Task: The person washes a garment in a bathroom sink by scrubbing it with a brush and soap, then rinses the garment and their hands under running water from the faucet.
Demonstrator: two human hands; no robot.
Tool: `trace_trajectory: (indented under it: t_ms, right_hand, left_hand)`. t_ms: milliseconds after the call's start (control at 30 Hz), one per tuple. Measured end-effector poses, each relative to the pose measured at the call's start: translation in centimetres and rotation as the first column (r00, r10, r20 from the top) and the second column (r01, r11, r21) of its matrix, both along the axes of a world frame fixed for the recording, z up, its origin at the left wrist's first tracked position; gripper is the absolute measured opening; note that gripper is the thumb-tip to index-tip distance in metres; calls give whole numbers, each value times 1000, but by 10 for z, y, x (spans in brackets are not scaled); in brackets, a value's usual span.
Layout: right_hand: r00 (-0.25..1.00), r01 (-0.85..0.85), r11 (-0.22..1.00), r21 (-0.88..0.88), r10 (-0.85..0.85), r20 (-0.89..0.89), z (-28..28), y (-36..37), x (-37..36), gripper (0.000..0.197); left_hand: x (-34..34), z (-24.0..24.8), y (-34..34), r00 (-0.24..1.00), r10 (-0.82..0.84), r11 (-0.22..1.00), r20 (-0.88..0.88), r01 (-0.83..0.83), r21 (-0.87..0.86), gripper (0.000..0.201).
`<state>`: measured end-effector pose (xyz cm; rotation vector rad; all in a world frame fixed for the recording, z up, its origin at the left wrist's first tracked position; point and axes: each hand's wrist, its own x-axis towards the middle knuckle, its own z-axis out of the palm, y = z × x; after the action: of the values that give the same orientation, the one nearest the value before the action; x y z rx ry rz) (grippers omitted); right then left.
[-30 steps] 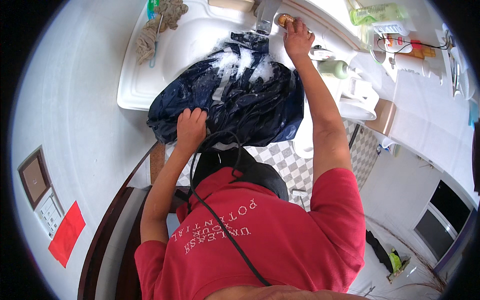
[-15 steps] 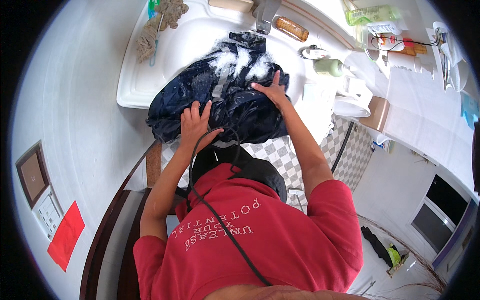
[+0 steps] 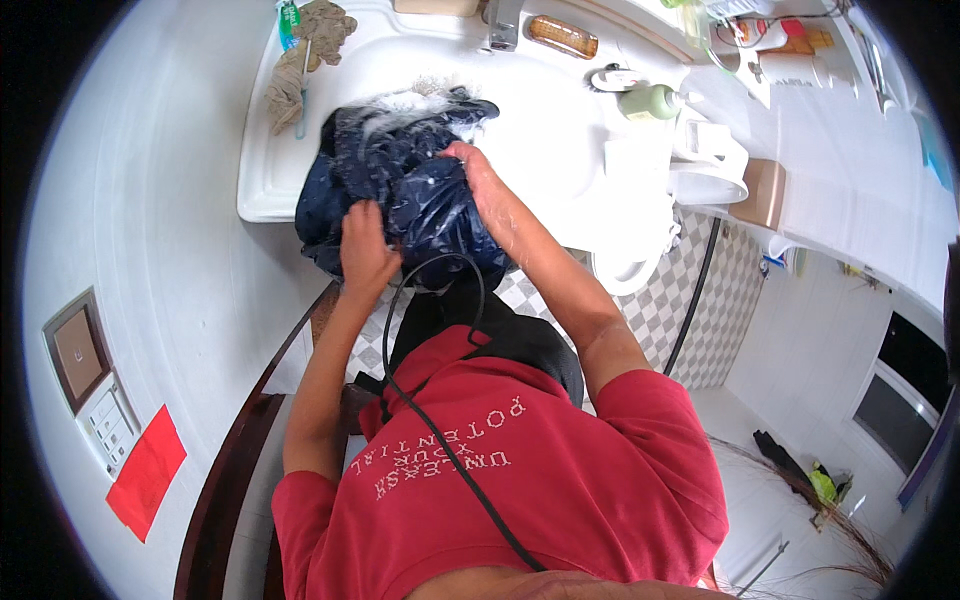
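A wet, shiny navy-blue fabric item (image 3: 430,205), bunched up and soapy, lies over the front of the white washbasin (image 3: 540,150). White foam (image 3: 400,110) covers its far edge. My left hand (image 3: 367,250) is on its near left part, fingers drawn together and curled into the folds, a little blurred. At its right side my right hand (image 3: 477,178) grips the bunched fabric; the thumb side shows, while the other fingers are hidden by folds. Whether the item is a jacket or a bag, I cannot tell.
A faucet (image 3: 503,25) stands at the basin's back, with a brown ribbed bottle (image 3: 562,37), a brush (image 3: 613,78) and a green bottle (image 3: 650,103) to its right. Crumpled beige cloths (image 3: 326,30) and a toothbrush (image 3: 303,110) lie at the left. A black cable (image 3: 430,425) hangs before my chest.
My right hand has moved left and pulled the fabric into a tighter bunch, closing from spread fingers. My left hand has shifted slightly left and curled in. The grey strip is no longer visible.
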<state>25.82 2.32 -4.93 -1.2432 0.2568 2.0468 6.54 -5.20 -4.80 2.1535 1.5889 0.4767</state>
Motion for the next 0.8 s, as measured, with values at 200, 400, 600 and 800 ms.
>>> trace_trajectory:
  t_ms: [200,400,600,800]
  right_hand:
    - [977,123,907,402,-182,112,72,-23,-23,25]
    - [997,79,988,136,-82,15,-97,25,26,27]
    - [630,-720,595,356,346,695,-115,22,-16,43]
    - [-127,-954,152,-258,575,808,-49,110,39,73]
  left_hand:
    - [-45,-13,14,968,145,958,204,-189,217,59]
    - [-16,12,22,998,57,998,7,-57,37,58]
    - [21,15,36,963,219,972,-159,-230,-54,90]
    - [4,-4,42,947,223,964,-233,-250,-91,79]
